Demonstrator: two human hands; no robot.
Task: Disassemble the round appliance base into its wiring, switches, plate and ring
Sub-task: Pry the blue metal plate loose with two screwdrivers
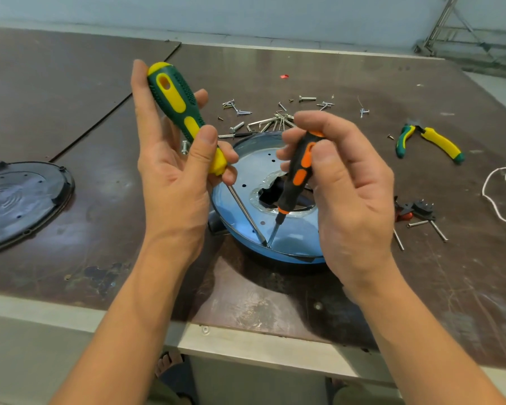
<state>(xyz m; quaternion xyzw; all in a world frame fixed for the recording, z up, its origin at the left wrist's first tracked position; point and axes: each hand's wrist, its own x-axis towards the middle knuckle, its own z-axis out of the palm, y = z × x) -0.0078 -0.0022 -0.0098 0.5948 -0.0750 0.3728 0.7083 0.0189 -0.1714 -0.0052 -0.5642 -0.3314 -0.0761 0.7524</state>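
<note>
Head: round base [298, 233] blue-filmed, centre film torn.

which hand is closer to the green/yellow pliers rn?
Right. The right hand, gripping the orange-black screwdriver, sits just left of the pliers. The left hand, holding the green-yellow screwdriver, is farther left, across the round base.
</note>
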